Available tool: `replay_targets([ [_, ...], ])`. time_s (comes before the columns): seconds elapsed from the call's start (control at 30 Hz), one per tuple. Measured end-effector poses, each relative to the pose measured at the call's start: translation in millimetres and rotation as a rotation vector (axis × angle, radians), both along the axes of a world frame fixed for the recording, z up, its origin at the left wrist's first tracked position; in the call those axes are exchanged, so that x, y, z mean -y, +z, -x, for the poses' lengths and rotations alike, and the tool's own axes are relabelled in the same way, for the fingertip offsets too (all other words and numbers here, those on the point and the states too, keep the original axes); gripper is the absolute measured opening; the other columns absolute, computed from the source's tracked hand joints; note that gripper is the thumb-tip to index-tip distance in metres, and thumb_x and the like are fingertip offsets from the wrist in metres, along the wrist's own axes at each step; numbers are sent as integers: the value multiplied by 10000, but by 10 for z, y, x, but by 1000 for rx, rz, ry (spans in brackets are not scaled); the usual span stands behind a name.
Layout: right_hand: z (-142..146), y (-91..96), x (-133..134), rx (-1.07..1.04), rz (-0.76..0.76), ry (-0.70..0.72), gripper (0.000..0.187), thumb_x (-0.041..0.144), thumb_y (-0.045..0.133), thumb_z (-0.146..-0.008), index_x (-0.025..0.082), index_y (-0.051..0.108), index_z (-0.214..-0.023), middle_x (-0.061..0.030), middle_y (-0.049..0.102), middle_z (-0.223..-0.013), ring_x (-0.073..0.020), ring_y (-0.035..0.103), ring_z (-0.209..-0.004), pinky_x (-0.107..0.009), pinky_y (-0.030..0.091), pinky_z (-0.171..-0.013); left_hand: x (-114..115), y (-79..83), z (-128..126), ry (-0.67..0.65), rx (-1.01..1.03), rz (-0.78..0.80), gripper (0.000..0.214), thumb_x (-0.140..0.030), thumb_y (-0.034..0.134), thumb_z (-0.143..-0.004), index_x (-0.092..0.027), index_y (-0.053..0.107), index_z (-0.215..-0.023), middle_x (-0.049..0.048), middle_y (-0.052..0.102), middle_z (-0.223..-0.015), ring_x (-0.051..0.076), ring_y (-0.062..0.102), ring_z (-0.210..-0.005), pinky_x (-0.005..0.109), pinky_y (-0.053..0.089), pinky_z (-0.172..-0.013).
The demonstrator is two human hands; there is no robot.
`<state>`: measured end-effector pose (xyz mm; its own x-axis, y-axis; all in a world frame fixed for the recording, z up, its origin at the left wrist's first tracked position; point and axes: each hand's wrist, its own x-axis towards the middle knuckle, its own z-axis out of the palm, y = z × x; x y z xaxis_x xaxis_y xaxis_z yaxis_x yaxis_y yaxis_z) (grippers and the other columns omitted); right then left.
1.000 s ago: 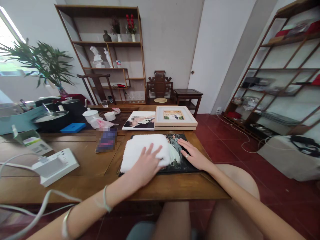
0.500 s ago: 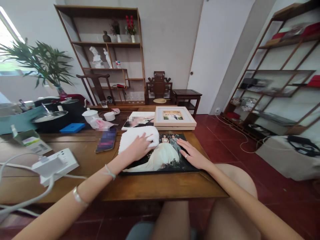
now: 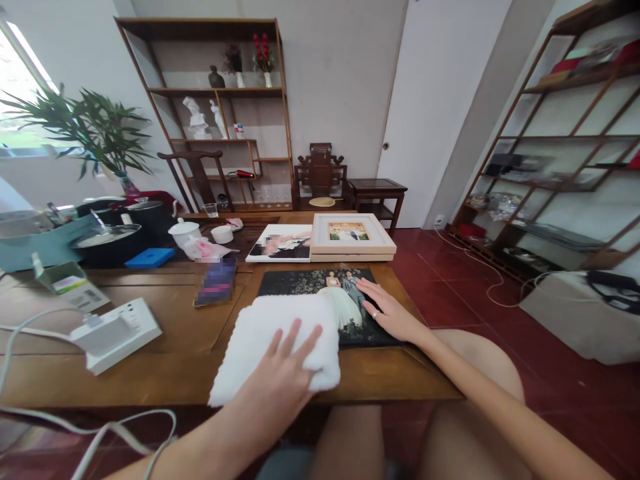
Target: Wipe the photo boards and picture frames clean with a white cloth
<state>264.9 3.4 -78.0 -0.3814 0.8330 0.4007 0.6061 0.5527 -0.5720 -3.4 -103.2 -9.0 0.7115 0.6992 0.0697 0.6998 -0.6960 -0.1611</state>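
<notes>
A folded white towel [image 3: 280, 320] lies over the lower left of a dark wedding photo panel [image 3: 367, 330], reaching past its near edge onto the tabletop. My left hand [image 3: 285, 380] presses on the towel, fingers spread across the top; its thumb side is tucked into the towel's right fold. The panel shows a couple, one in a white gown and one in a grey suit. My right hand [image 3: 390, 312], a ring on one finger, rests flat on the panel's right side with fingers stretched out.
Behind the panel are a light-framed picture [image 3: 353, 240] and a white-edged photo print [image 3: 280, 243]. Leftward lie a phone [image 3: 216, 281], a blue box [image 3: 150, 258], a white power strip [image 3: 120, 335] with cables, and a teapot [image 3: 184, 231]. The wooden table [image 3: 390, 373] ends at right.
My left hand has drawn the towel toward me, from the panel's upper left down over its near edge. My right hand stays on the panel's right side. The view shifts slightly.
</notes>
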Motion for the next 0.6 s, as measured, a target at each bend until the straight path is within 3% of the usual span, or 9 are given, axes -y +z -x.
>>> replay_targets([
  [0.13,-1,22,10,2,-2,6,450,361,393,-916,245,438,-1349,-85,414,-1430,-241,317,-1350,-533,217,-1113,15,-26,34,28,66,9,172,-237,538,-859,-234,708,-883,33,323,-1476,360,277,-1340,565,356,-1014],
  [0.3,-1,38,19,19,0,9,451,361,389,-919,237,437,-1350,-90,415,-1429,-236,312,-1353,-527,222,-1114,-477,113,136,142,24,66,290,-262,414,-927,-209,670,-1051,88,378,-1443,373,311,-1320,571,380,-972],
  [0.47,-1,30,14,8,4,14,445,355,383,-920,252,433,-1350,-80,405,-1437,-238,301,-1358,-537,201,-1115,-1016,167,207,201,-33,-28,315,-275,374,-938,-239,649,-1088,119,534,-1303,346,431,-1229,500,439,-890],
  [0.6,-6,26,7,5,2,17,445,353,391,-918,251,435,-1349,-83,408,-1435,-239,306,-1355,-539,205,-1113,-1159,88,224,259,-9,-114,294,-312,403,-933,-230,657,-1056,102,495,-1352,329,427,-1232,491,419,-920],
])
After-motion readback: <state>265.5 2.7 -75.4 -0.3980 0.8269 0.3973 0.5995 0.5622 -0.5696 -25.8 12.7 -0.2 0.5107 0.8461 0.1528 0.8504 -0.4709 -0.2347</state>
